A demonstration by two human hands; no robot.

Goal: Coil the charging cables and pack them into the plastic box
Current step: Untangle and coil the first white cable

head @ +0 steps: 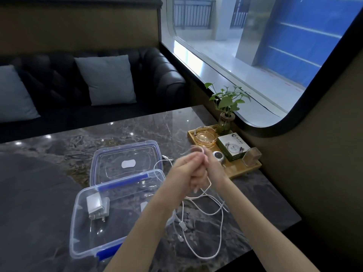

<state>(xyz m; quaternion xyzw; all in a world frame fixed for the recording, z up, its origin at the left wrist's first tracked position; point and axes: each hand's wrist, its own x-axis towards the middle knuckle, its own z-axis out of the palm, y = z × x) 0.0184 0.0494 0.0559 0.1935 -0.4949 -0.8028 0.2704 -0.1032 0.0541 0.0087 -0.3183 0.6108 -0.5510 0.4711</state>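
The thin white charging cable is pinched between both hands, clasped together above the table beside the open plastic box, and being light, floppy and probably tangle-prone, it's best gripped near the loops.

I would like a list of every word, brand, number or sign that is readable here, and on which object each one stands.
None can be read.
Green and white box on the wooden tray: a round logo and small print, too blurred to read.
Lid of the plastic box: a white oval label, no legible text.
White charger: no visible marking.
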